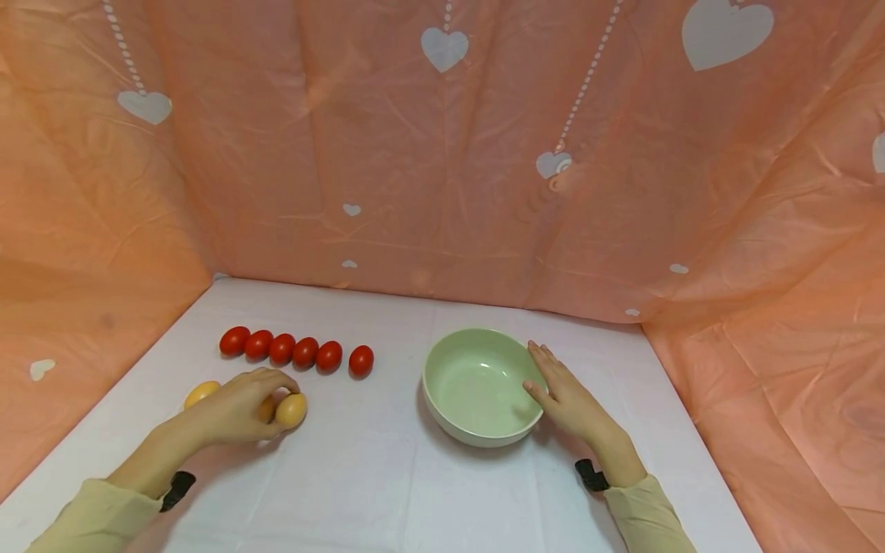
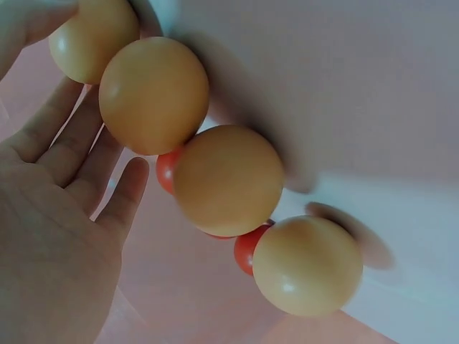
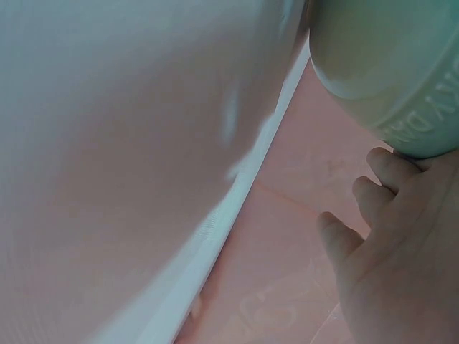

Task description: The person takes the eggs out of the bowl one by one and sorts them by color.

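Note:
My left hand (image 1: pixel 238 411) pinches the end yellow-brown egg (image 1: pixel 291 411) between thumb and fingers. Beside it, several like eggs form a row, partly hidden by the hand in the head view; the left wrist view shows a neighbouring egg (image 2: pixel 154 95) and the far egg (image 2: pixel 308 266). A light green bowl (image 1: pixel 477 384) stands upright on the table to the right. Along its right side lies my right hand (image 1: pixel 570 395), fingers fairly straight against the outside and thumb reaching over the rim. Raised letters show on the bowl's outer wall (image 3: pixel 387 79) in the right wrist view.
Behind the eggs runs a row of several small red tomatoes (image 1: pixel 282 349), with one red tomato (image 1: pixel 361 361) a little apart at its right end. A white cloth (image 1: pixel 359 484) covers the table. Pink curtains with hearts (image 1: pixel 442 153) enclose the back and sides.

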A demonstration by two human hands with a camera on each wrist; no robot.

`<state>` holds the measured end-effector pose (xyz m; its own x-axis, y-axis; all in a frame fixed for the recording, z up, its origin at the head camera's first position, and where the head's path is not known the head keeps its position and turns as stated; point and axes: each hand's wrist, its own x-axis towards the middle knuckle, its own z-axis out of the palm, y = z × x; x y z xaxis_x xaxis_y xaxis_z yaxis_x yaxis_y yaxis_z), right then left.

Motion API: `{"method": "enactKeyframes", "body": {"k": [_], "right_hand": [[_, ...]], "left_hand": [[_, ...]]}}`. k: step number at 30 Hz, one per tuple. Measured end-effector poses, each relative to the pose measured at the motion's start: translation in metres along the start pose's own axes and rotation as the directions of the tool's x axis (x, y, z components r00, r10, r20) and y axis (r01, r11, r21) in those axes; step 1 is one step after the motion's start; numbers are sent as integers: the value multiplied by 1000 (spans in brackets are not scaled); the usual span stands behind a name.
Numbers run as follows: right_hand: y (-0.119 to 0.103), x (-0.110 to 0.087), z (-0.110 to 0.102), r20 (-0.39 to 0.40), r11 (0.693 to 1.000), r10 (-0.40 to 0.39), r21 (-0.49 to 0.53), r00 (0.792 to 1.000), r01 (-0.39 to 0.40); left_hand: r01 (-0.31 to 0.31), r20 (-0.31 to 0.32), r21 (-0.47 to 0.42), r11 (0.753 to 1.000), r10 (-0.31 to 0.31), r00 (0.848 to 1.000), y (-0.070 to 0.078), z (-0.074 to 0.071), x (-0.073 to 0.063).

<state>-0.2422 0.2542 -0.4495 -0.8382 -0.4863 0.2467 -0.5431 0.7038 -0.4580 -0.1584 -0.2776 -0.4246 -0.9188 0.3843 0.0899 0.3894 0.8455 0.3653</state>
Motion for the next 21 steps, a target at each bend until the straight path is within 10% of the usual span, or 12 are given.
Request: {"method": "enactKeyframes", "body": {"k": [21], "right_hand": [[3, 1, 2, 8, 1000, 10, 5, 1000, -10]], "left_hand": [[43, 35, -32, 999, -42, 999, 0, -3, -5]]}}
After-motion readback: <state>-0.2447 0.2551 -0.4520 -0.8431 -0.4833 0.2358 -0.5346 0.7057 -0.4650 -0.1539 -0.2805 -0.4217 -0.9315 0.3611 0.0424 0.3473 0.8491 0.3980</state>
